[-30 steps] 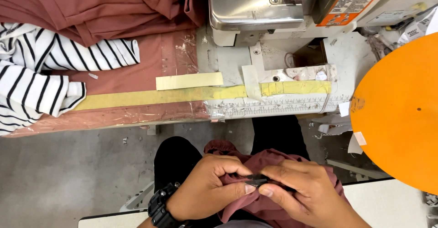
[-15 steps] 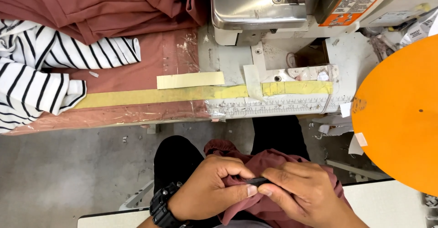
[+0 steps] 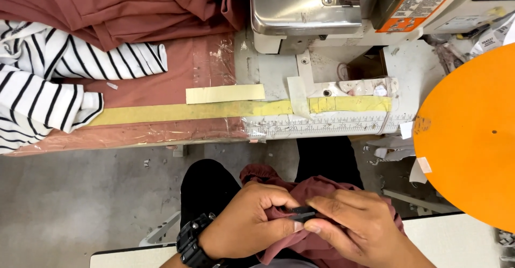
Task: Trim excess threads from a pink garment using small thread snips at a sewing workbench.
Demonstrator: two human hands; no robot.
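My left hand (image 3: 249, 225), with a black watch (image 3: 190, 244) on its wrist, pinches a fold of dusty-red fabric (image 3: 322, 190) that lies bunched in my lap. My right hand (image 3: 359, 228) meets it from the right, and its fingertips hold a small black tool (image 3: 303, 213) against the same fold. Both hands touch each other over the cloth, low in the view. My dark trouser legs (image 3: 206, 185) show under the fabric.
A sewing machine (image 3: 322, 5) stands on the table (image 3: 268, 75) above, with yellow tape strips and a ruler along the table's front edge. Red fabric (image 3: 107, 0) and a black-and-white striped garment (image 3: 48, 86) lie at left. An orange disc (image 3: 472, 134) sits at right.
The hands have hardly moved; the fingers shifted slightly on the fold of fabric and the black tool.
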